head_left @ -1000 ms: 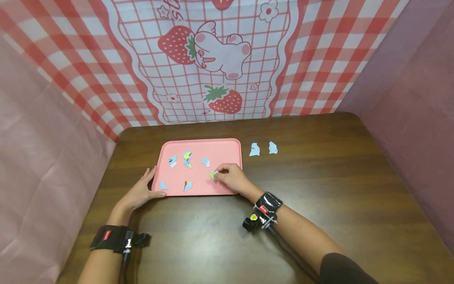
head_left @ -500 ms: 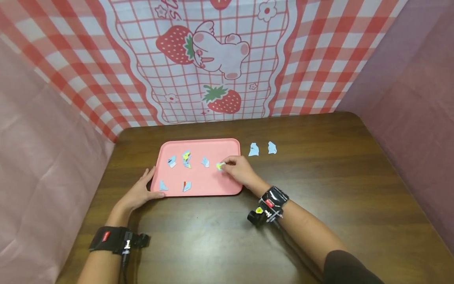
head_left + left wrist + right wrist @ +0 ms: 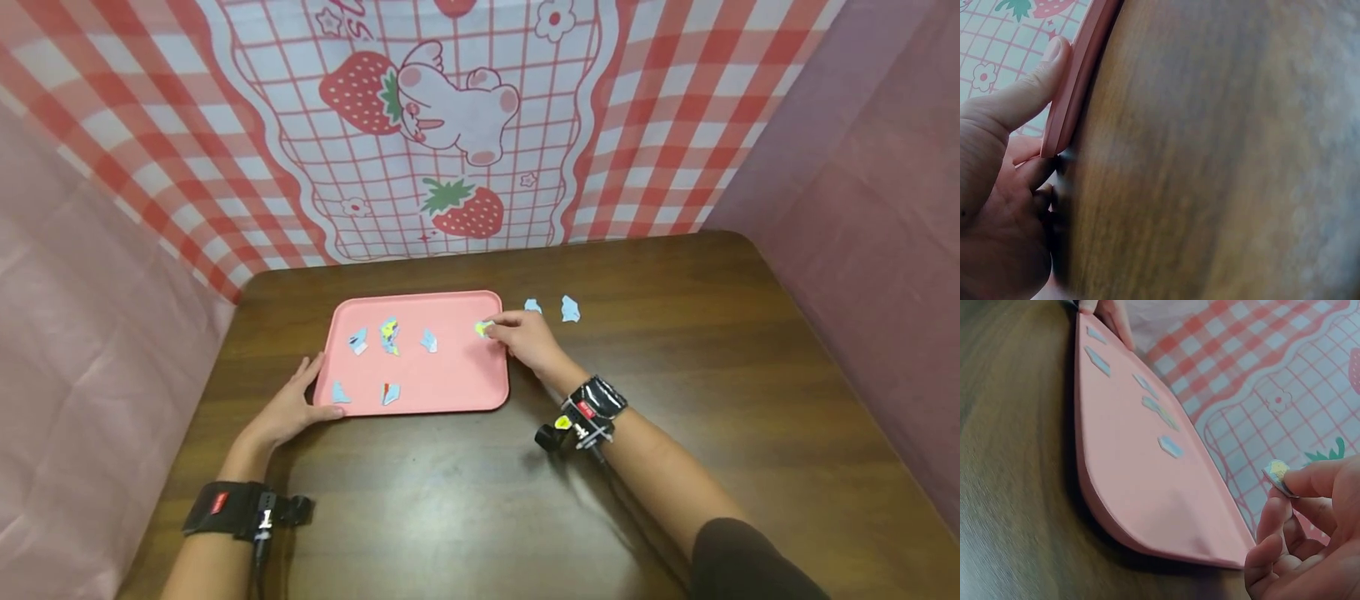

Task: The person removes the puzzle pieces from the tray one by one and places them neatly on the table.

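In the head view my right hand [image 3: 527, 337] pinches a small blue-and-yellow paper scrap [image 3: 482, 330] between thumb and fingertips, over the right end of a pink tray [image 3: 457, 379]. The right wrist view shows this scrap [image 3: 1277, 474] raised above the tray's rim. My left hand [image 3: 288, 406] holds the tray's near left corner, thumb along the front edge and fingers at the left side. Several torn scraps lie spread in the tray, among them a yellow-and-blue one [image 3: 389, 335], one with a red stripe [image 3: 390, 393] and a pale blue one [image 3: 428, 340].
On the brown table [image 3: 420, 500], right of the tray, lie two light blue scraps: one [image 3: 570, 309] in full sight, the other [image 3: 532, 306] partly behind my right hand. A checked strawberry cloth [image 3: 450, 125] hangs behind the table, with pink drapes at both sides.
My right hand has carried the pinched scrap right and away from me, from the tray's middle right toward its right rim. The left hand keeps its place at the corner.
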`<state>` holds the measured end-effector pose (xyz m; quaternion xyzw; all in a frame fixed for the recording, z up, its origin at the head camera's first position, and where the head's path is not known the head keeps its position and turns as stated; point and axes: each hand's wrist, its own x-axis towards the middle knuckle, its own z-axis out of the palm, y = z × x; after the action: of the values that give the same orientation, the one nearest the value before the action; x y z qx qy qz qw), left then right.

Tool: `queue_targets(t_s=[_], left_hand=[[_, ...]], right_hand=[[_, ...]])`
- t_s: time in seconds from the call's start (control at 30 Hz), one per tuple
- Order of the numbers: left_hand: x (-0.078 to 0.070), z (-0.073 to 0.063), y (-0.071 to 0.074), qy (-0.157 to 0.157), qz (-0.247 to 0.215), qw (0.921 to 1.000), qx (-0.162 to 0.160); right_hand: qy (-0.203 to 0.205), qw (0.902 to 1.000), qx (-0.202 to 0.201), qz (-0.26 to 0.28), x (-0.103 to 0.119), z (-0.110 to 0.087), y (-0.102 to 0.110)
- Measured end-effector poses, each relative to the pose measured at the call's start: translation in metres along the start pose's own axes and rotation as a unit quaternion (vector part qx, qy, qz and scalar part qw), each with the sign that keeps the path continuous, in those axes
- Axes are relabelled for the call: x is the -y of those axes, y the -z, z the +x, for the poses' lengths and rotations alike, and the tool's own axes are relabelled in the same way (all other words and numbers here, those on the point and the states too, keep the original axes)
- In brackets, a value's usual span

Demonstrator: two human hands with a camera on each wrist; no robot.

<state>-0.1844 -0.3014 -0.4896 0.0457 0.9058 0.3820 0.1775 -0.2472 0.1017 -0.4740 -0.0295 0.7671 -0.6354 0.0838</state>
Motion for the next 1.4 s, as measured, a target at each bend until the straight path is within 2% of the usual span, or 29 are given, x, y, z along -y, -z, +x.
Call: queue_targets(t_s=[0.37, 0.6, 0.73, 0.9, 1.17, 1.4], left_hand=[[0.001, 0.001, 0.001, -0.002, 0.004, 1.0000, 0.001], [0.002, 0.001, -0.001, -0.004, -0.001, 1.0000, 0.002], [0.002, 0.000, -0.001, -0.006, -0.004, 1.0000, -0.001], [0.002, -0.001, -0.001, -0.005, -0.002, 1.0000, -0.004], [0.001, 0.001, -0.002, -0.005, -0.001, 1.0000, -0.002], [0.001, 0.000, -0.001, -0.002, 0.006, 1.0000, -0.005]], right_hand=[[-0.009, 0.9995, -0.016, -0.025, -0.007, 0.006, 0.018], [-0.027, 0.9988, -0.039, -0.014, -0.012, 0.007, 0.029], [-0.021, 0.9982, -0.056, -0.005, -0.015, 0.009, 0.037], [-0.022, 0.9967, -0.078, -0.005, -0.015, 0.011, 0.048], [-0.042, 0.9948, -0.092, -0.017, -0.015, 0.012, 0.068], [-0.041, 0.9932, -0.104, -0.032, -0.014, 0.013, 0.086]])
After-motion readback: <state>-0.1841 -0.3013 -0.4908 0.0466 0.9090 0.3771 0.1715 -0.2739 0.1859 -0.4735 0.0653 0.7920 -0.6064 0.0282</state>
